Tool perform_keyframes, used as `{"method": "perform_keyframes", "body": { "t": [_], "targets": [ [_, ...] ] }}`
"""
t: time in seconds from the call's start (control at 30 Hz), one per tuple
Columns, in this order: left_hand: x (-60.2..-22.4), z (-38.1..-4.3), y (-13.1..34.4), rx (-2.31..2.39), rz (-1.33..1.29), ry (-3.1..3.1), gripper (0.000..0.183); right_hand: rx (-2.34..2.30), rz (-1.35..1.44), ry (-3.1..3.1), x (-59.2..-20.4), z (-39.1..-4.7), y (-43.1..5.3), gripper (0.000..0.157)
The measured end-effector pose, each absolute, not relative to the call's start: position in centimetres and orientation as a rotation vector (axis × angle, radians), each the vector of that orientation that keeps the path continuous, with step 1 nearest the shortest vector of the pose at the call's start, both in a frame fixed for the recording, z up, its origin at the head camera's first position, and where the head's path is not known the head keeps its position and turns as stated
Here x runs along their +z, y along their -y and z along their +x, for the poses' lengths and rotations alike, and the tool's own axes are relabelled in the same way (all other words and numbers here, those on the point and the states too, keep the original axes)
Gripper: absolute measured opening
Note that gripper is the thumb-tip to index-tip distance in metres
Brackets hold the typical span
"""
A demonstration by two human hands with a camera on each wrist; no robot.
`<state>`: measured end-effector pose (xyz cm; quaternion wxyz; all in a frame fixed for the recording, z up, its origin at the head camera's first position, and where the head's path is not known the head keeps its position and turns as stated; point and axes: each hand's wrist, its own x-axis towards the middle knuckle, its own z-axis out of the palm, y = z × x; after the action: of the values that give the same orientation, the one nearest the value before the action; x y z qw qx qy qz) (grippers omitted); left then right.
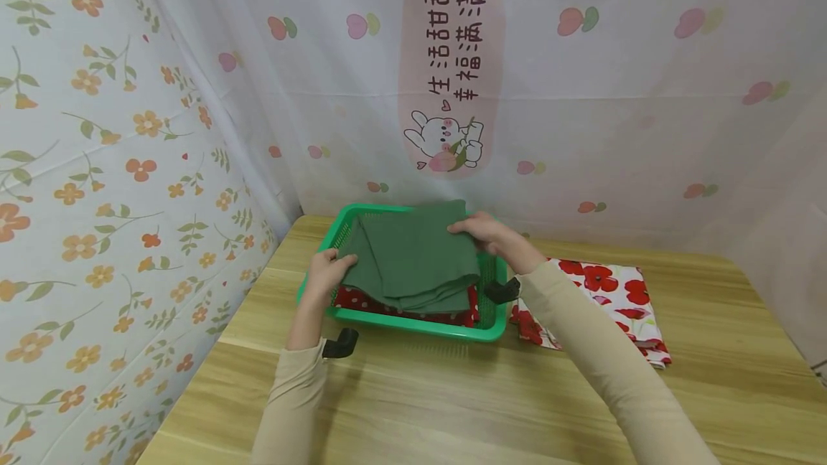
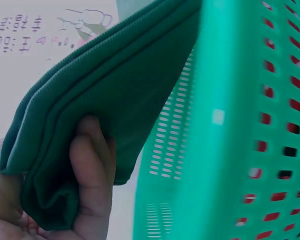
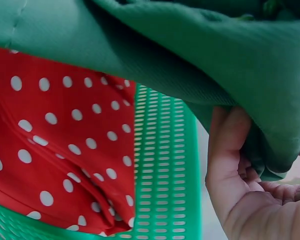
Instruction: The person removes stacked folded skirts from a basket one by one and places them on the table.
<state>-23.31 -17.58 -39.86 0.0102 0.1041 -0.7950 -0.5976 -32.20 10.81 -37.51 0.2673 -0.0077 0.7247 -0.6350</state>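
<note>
Gripping a folded green cloth by two edges, both hands are on it above the basket. Left hand: fingers curled, pinching the cloth's left edge between thumb and fingers, near the basket's left rim; left wrist view shows several layers in the grip. Right hand: fingers curled too, thumb on top, holding the cloth's right edge near the far right part of the basket; right wrist view shows fingertips tucked under the fold. Neither hand is spread; both have hold of the same cloth. Cloth lies roughly flat over the green basket, covering most of its mouth, far edge overlapping the back rim. Can't tell how much of its underside touches what's below.

Under it, inside the basket, a red cloth with white dots, showing along the near side. Basket has perforated walls and sits on a wood-grain table. Right of the basket, on the table, a folded white cloth with red flowers, partly hidden by the right forearm. Beige sleeves on both arms, black wrist mounts at the cuffs. Behind: white curtain with a rabbit print and lettering; left side, floral curtain.
</note>
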Motion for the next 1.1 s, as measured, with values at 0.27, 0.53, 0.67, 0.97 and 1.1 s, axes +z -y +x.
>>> {"method": "perform_keyframes", "body": {
  "t": [0.27, 0.53, 0.67, 0.97, 1.1],
  "targets": [
    [-38.3, -22.7, 17.7, -1.890, 0.291, 2.449, 0.026, -1.727, -0.071, -1.942, -35.9, -31.4, -11.3, 0.056],
    [-37.7, -21.5, 18.1, -1.949, 0.284, 2.417, 0.033, -1.765, -0.107, -1.934, -34.8, -30.1, -11.4, 0.049],
    [-37.6, -21.1, 18.4, -1.941, 0.290, 2.397, 0.030, -1.797, -0.129, -1.920, -34.5, -29.5, -11.4, 0.047],
    [-37.4, -19.4, 19.1, -1.985, 0.252, 2.348, 0.025, -1.820, -0.198, -1.912, -34.1, -27.5, -11.3, 0.042],
    [-37.4, -18.6, 19.5, -1.972, 0.243, 2.352, 0.025, -1.843, -0.210, -1.899, -34.2, -26.5, -11.1, 0.031]
  ]
}}
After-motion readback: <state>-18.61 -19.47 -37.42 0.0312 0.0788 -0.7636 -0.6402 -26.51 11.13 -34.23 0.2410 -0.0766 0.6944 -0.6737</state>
